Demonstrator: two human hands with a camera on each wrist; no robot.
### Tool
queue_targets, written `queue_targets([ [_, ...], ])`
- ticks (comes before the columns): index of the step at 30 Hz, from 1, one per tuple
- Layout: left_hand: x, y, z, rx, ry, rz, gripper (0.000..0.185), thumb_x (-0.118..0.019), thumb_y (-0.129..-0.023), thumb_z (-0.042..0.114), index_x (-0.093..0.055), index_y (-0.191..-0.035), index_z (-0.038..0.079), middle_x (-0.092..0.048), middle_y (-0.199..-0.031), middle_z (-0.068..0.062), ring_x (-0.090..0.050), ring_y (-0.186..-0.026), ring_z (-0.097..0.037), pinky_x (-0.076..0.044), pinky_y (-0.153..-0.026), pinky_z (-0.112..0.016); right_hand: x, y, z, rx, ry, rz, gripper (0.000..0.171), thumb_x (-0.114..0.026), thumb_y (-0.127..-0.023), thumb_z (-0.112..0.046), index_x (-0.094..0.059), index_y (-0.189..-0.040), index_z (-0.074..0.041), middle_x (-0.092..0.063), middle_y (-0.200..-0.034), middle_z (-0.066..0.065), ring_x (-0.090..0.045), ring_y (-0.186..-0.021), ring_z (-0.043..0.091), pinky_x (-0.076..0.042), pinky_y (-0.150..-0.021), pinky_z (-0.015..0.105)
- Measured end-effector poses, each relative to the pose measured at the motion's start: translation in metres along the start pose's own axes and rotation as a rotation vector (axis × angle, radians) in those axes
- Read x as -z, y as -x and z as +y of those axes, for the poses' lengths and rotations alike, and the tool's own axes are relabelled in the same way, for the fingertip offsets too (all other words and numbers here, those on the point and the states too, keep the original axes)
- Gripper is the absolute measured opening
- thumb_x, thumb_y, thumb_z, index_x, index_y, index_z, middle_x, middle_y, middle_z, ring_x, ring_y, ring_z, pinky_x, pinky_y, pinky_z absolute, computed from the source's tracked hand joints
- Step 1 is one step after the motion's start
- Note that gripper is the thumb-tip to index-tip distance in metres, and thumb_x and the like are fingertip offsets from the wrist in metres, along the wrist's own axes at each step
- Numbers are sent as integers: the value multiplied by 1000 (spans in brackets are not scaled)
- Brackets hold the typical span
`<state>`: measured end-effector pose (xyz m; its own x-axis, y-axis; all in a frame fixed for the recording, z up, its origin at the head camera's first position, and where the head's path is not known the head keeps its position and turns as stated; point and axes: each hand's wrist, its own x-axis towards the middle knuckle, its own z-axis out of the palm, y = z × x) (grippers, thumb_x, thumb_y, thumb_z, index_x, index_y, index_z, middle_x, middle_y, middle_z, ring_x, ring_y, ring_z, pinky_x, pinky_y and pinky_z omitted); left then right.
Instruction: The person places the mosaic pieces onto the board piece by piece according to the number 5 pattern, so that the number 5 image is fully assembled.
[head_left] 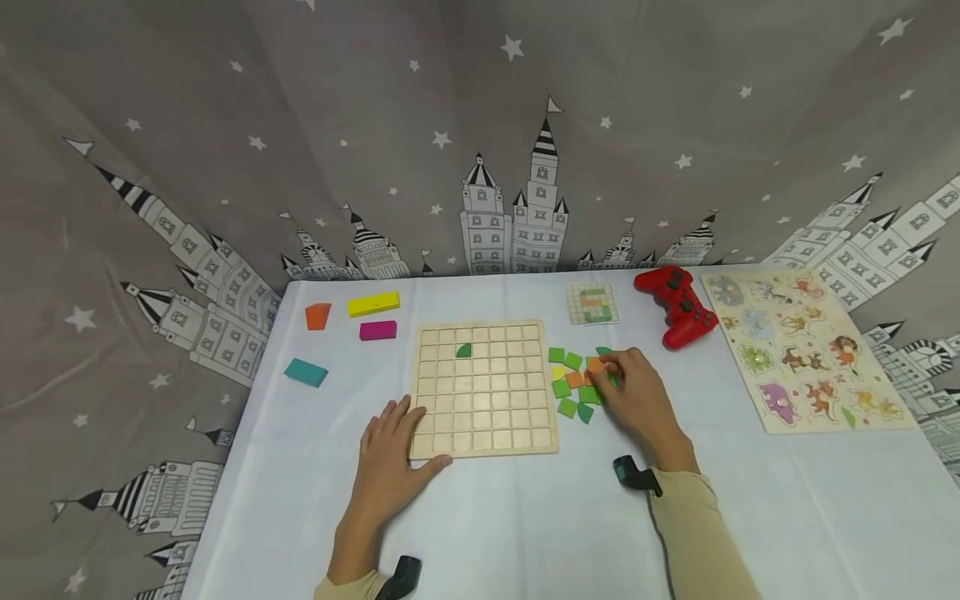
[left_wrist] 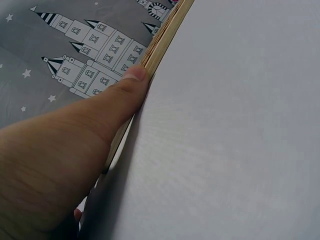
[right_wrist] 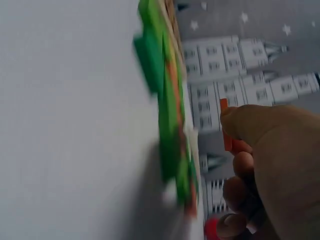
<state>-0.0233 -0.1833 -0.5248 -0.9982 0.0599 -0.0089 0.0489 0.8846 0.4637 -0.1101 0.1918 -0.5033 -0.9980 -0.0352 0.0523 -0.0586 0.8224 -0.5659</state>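
Note:
A square wooden grid board (head_left: 500,400) lies on the white table, with one green quarter-round tile (head_left: 464,351) in an upper cell. My left hand (head_left: 386,467) rests at the board's near left corner, its fingers along the left side and the thumb (left_wrist: 134,74) against the near edge. Between thumb and fingertips my right hand (head_left: 641,400) pinches an orange square tile (right_wrist: 227,141), raised over the loose tiles. Those tiles, green, orange and a yellow one (head_left: 558,373), lie scattered just right of the board. Part of the pile is hidden behind the right hand.
A small pattern card (head_left: 591,303) lies behind the tiles, beside a red game controller (head_left: 678,308). An animal puzzle board (head_left: 810,354) is at the right. Left of the grid board are yellow (head_left: 373,304), magenta (head_left: 378,331), orange (head_left: 317,317) and teal (head_left: 306,372) blocks.

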Motion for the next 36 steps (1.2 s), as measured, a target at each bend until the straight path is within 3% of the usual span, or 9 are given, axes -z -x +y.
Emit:
queue_targets([
  [5,0,0,2,-6,4,2,90,-76,-79,62,-49,-148,12,-35,-164,-16,-22,-156,-40,-16,-124,-65,-21,-17,-45,158,-44,-48,35,-68,-98,-32,-67,-123,-7,-59,-100,8,-51,-83,20,-43,-71,33],
  [11,6,2,3,12,-3,-9,87,-78,-79,58,-50,-147,11,-35,-164,-17,-22,-156,-40,-15,-124,-65,-60,-32,-101,296,-55,-206,33,-61,-101,-34,-67,-125,-12,-61,-108,3,-56,-93,17,-53,-86,36],
  [15,5,3,3,13,-17,-26,87,-77,-80,59,-49,-147,11,-34,-165,-16,-22,-156,-40,-15,-125,-65,-79,-39,-123,353,-22,-239,33,-62,-101,-34,-66,-125,-13,-59,-105,1,-54,-92,15,-52,-85,35],
  [21,1,3,2,5,-17,-18,86,-76,-81,60,-49,-146,11,-34,-165,-16,-22,-156,-39,-16,-125,-65,-95,-48,-135,387,44,-248,29,-63,-101,-33,-67,-122,-14,-56,-98,-2,-51,-86,12,-48,-75,28],
  [36,3,3,1,19,-19,-23,86,-77,-81,59,-49,-147,12,-33,-165,-15,-21,-156,-39,-15,-125,-64,-101,-51,-140,333,49,-265,24,-62,-101,-28,-68,-120,-16,-59,-99,-1,-53,-86,13,-49,-74,28],
])
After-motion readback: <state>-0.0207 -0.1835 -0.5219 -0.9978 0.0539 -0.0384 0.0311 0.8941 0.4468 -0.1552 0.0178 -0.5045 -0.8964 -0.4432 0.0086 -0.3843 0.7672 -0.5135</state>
